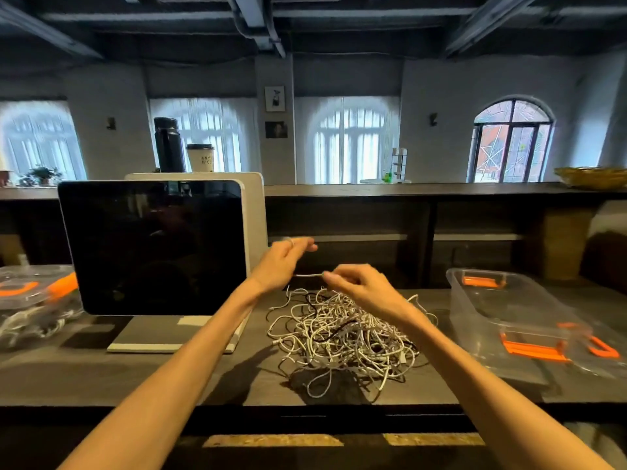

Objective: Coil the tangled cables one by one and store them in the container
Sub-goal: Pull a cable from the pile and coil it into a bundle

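I hold both hands up over the dark bench (135, 378), above the heap of tangled cables (342, 337). My right hand (363, 290) has its fingers (334, 276) curled, pinching a short stretch of white cable (307, 275) that runs level toward my left hand (283, 262). My left hand is raised a little higher and farther back, its fingers bent and blurred; the cable reaches its palm side, and I cannot tell whether they close on it. The heap lies on the bench right under my hands: mostly white cords with a few black ones looped through, spilling toward the near edge.

To the right of the heap, apart from it, sits the clear plastic container (502, 310) with orange latches, open at the top. On the left stands a dark-screened monitor (152, 245) on its flat base, and past it, at the left edge, a clear lid with orange clips (30, 290) rests over more pale cords. On the shelf behind stand a black flask (168, 144) and a paper cup (200, 157).
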`<action>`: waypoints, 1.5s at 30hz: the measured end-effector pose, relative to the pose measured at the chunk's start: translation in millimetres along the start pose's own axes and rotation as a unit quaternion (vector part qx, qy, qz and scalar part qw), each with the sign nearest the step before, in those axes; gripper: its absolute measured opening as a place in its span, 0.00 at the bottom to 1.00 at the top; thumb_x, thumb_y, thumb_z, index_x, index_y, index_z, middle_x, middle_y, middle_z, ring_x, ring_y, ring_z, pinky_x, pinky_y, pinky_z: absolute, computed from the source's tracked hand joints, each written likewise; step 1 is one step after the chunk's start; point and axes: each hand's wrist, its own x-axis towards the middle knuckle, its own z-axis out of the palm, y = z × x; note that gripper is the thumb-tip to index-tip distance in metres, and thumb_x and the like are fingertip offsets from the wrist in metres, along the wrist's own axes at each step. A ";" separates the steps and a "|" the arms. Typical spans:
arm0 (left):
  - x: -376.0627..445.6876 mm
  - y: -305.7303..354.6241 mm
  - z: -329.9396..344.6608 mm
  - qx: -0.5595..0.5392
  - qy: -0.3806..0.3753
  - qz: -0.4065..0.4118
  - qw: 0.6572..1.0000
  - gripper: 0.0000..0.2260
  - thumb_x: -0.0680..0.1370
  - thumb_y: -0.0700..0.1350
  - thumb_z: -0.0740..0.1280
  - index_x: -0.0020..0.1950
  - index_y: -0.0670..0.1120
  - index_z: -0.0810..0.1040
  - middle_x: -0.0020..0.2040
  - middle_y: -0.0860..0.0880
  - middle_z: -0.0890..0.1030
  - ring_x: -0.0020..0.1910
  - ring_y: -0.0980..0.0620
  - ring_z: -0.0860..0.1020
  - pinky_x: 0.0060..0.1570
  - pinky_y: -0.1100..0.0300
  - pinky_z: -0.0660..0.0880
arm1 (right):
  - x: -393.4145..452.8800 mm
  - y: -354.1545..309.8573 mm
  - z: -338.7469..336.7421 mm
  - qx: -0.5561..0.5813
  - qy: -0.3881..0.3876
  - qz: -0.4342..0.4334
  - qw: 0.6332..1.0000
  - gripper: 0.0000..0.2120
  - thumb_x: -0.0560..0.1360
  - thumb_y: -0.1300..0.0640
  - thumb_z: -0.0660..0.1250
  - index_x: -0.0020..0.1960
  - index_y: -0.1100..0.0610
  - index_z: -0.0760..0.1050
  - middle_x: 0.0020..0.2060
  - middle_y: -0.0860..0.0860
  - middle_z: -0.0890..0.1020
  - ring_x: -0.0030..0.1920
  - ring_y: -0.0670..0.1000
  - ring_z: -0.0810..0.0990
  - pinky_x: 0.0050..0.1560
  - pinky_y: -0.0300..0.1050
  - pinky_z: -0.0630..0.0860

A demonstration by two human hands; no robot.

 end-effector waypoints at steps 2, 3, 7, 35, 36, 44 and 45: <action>-5.6 -9.6 7.8 0.036 -0.059 -0.029 0.997 0.16 0.87 0.46 0.56 0.62 0.42 0.80 0.55 0.46 0.83 0.57 0.48 0.81 0.62 0.52 0.76 | 8.2 -12.6 -12.2 0.008 0.022 -0.042 0.999 0.14 0.83 0.44 0.64 0.48 0.50 0.84 0.32 0.37 0.80 0.35 0.38 0.77 0.38 0.32 0.68; -9.3 -8.9 11.4 0.007 -0.083 -0.047 0.995 0.17 0.87 0.49 0.56 0.57 0.42 0.81 0.50 0.45 0.83 0.49 0.48 0.81 0.53 0.54 0.80 | 12.8 -17.8 -16.8 0.000 0.026 -0.059 0.998 0.14 0.82 0.45 0.65 0.49 0.51 0.85 0.34 0.38 0.81 0.37 0.38 0.78 0.39 0.32 0.69; -23.3 12.2 21.3 -0.281 -0.083 -0.136 0.946 0.23 0.85 0.58 0.53 0.42 0.44 0.74 0.35 0.44 0.72 0.25 0.56 0.65 0.25 0.67 0.59 | 26.6 -28.5 -24.2 0.030 0.051 -0.075 0.995 0.13 0.82 0.46 0.66 0.50 0.53 0.86 0.42 0.46 0.86 0.46 0.45 0.84 0.51 0.45 0.79; -33.5 26.9 10.0 -0.148 -0.129 -0.096 0.976 0.21 0.86 0.53 0.53 0.45 0.42 0.77 0.31 0.48 0.75 0.24 0.57 0.71 0.25 0.67 0.67 | -2.3 -35.8 -15.7 -0.117 0.131 -0.156 0.972 0.06 0.81 0.49 0.69 0.53 0.51 0.81 0.44 0.44 0.84 0.44 0.44 0.82 0.44 0.44 0.78; -34.1 32.2 9.5 -0.209 -0.151 -0.119 0.959 0.24 0.86 0.56 0.51 0.42 0.42 0.75 0.28 0.50 0.71 0.23 0.58 0.65 0.22 0.68 0.61 | -2.4 -38.0 -20.6 -0.067 0.121 -0.145 0.980 0.07 0.80 0.49 0.70 0.52 0.51 0.81 0.43 0.43 0.85 0.45 0.44 0.83 0.46 0.41 0.79; -38.6 58.0 -5.0 -0.608 -0.241 -0.134 0.744 0.15 0.85 0.49 0.58 0.40 0.46 0.71 0.31 0.52 0.64 0.23 0.57 0.63 0.21 0.65 0.62 | -5.5 -27.3 -4.8 0.242 0.063 -0.005 0.968 0.15 0.83 0.46 0.63 0.47 0.57 0.79 0.32 0.42 0.77 0.35 0.40 0.72 0.37 0.36 0.68; -35.7 65.2 -2.8 -0.657 -0.192 -0.132 0.717 0.14 0.85 0.49 0.58 0.42 0.45 0.73 0.31 0.52 0.66 0.24 0.57 0.67 0.23 0.66 0.66 | -6.7 -24.5 4.7 0.226 0.042 0.019 0.973 0.19 0.84 0.44 0.59 0.46 0.56 0.79 0.30 0.41 0.75 0.32 0.40 0.70 0.35 0.37 0.66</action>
